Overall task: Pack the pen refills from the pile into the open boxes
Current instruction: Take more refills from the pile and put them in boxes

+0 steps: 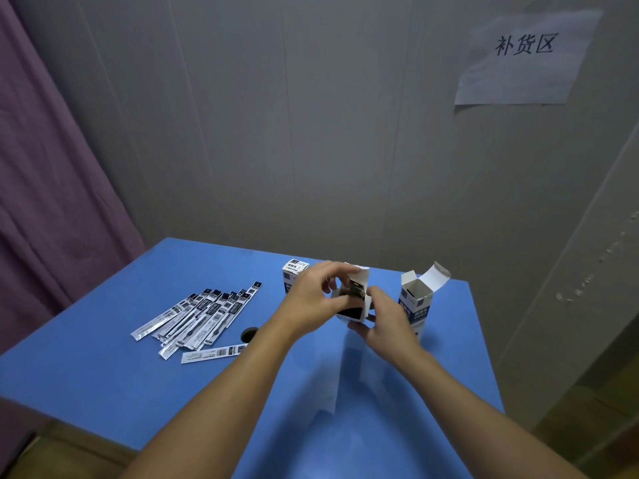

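A pile of pen refills (200,318) in silver and black sleeves lies on the left of the blue table (103,375). Both hands hold a small white box (354,299) above the table's middle, its top open and dark refill ends showing inside. My left hand (313,299) curls its fingers round the box's top flaps. My right hand (383,319) grips the box from the right and below. A second box (416,299) stands to the right with its lid flap up. A third box (294,274), closed, stands behind my left hand.
A round dark hole (249,334) sits in the tabletop beside the pile. Grey wall panels rise behind the table, with a paper sign (522,60) at the upper right. A purple curtain (45,202) hangs on the left. The table's right edge lies just past the open box.
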Demonstrator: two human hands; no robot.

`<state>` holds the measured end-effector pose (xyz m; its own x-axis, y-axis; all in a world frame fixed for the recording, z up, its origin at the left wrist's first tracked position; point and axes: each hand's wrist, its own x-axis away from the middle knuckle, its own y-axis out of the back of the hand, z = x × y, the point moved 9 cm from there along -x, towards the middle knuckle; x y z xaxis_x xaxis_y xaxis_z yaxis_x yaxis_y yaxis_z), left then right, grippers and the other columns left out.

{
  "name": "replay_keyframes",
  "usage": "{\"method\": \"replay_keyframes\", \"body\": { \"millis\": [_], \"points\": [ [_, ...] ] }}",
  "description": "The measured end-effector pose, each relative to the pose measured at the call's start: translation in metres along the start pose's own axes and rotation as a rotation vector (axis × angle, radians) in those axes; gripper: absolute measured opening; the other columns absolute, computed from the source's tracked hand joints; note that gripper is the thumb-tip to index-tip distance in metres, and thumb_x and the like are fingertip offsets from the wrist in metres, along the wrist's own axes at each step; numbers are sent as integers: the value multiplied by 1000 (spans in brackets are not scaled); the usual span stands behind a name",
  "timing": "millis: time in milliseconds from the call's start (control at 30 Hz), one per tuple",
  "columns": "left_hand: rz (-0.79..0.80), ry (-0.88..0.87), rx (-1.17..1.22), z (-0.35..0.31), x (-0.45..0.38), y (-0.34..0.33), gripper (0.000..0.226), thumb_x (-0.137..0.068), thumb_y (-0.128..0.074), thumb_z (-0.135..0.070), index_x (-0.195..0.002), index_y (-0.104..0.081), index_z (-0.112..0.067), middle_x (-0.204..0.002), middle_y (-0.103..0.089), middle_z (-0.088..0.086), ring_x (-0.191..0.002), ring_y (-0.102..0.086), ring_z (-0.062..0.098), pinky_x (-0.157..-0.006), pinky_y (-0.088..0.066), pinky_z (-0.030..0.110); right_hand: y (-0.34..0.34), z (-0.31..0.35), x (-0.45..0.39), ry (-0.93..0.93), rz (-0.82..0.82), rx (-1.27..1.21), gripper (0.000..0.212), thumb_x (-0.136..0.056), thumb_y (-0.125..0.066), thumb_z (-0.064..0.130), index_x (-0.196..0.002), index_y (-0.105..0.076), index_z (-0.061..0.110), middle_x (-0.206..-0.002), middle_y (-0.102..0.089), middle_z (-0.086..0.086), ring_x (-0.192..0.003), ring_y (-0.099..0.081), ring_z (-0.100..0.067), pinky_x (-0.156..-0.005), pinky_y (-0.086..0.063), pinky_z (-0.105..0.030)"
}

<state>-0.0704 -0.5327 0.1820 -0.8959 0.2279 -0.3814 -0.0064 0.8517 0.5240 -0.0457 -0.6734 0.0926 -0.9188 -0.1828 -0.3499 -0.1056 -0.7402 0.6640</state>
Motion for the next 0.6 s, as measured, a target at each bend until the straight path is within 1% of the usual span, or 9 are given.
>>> {"method": "replay_keyframes", "body": {
  "millis": [67,100,167,200,267,333,400,500,600],
  "points": [
    [-60,-25,7,-3,2,7,24,-80,-81,-21,-100,-73,-31,-88,-65,-17,-80,-52,9,-74,-46,25,0,-1,0,-3,3,-5,42,-74,-83,15,-103,-53,20,-101,-60,6,-97,-61,-12,-82,-57,-37],
    [-81,-56,-21,-5,3,8,17,-81,-81,-21,-94,-74,-28,-86,-64,-17,-80,-54,10,-73,-45,23,0,-1,-1,-2,2,0,42,-74,-83,15,-103,-53,20,-101,-60,6,-96,-61,-12,-82,-57,-36],
    [-108,-137,-140,-8,3,6,8,-82,-81,-20,-88,-76,-22,-86,-62,-15,-83,-52,9,-76,-40,15,0,-1,0,6,1,13,44,-73,-83,17,-104,-53,22,-101,-60,7,-95,-60,-11,-82,-57,-36],
    [-106,-167,-213,-8,2,2,7,-82,-80,-20,-88,-77,-20,-88,-60,-12,-86,-48,9,-78,-36,11,-1,0,-1,6,4,17,44,-72,-83,19,-104,-52,23,-100,-59,9,-95,-60,-11,-81,-56,-36],
    [-49,-175,-295,-5,1,-7,10,-84,-80,-23,-93,-78,-18,-92,-57,-7,-90,-42,10,-82,-31,9,-2,0,-1,-3,10,31,44,-72,-83,21,-102,-51,24,-98,-59,10,-92,-59,-9,-81,-55,-35],
    [14,-137,-275,-3,2,-11,19,-84,-79,-27,-102,-77,-22,-96,-58,-8,-94,-45,9,-84,-32,10,-2,-1,-1,-19,17,21,44,-73,-84,20,-102,-52,23,-98,-60,9,-90,-60,-8,-81,-55,-34],
    [-5,-122,-200,-6,2,-7,24,-84,-78,-26,-108,-74,-27,-96,-61,-11,-91,-48,7,-80,-36,11,-3,-3,0,-30,24,7,44,-73,-84,19,-103,-53,23,-100,-61,9,-92,-62,-7,-82,-55,-34],
    [-59,-158,-193,-8,3,-2,16,-85,-74,-18,-99,-75,-26,-88,-61,-15,-84,-51,9,-74,-40,16,-4,-7,1,-34,38,6,44,-72,-85,22,-102,-52,25,-101,-61,9,-92,-62,-8,-82,-56,-35],
    [-40,-231,-339,-6,0,-10,9,-86,-74,-16,-93,-77,-20,-87,-55,-15,-87,-49,12,-78,-36,17,-6,-7,0,-38,47,21,44,-72,-84,28,-99,-50,28,-98,-59,12,-91,-61,-8,-80,-56,-36]
  ]
}}
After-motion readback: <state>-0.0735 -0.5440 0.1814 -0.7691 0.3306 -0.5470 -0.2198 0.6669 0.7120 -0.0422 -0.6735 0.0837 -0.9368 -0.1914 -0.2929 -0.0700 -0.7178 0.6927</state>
